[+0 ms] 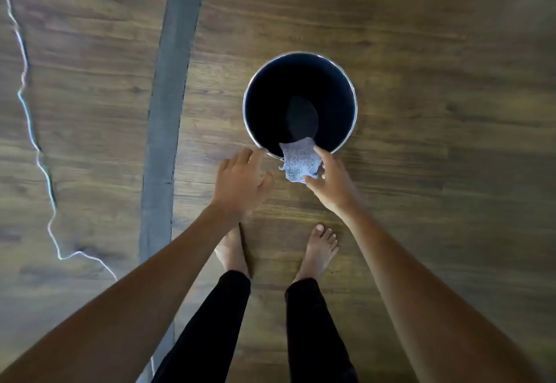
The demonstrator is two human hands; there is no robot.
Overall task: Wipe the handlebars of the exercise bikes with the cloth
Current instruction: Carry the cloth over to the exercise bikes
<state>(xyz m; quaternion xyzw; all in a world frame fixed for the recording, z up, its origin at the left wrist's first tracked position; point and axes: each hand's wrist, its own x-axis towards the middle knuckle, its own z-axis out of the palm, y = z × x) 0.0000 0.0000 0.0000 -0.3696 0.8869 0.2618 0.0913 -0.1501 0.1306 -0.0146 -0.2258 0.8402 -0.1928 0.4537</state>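
Note:
A small grey-blue cloth (pixel 299 160) hangs over the near rim of a dark bucket (pixel 349 94) that stands on the wooden floor. My right hand (pixel 328 178) grips the cloth between thumb and fingers at its lower right edge. My left hand (pixel 240 181) is just left of the cloth, fingers spread, its fingertips close to the bucket's metal rim. No exercise bike or handlebar is in view. The bucket's inside is dark, so I cannot tell what it holds.
My two bare feet (pixel 319 247) stand on the floor right below the bucket. A grey strip (pixel 168 106) runs up the floor on the left. Further left a thin white cord (pixel 45 172) snakes across the boards.

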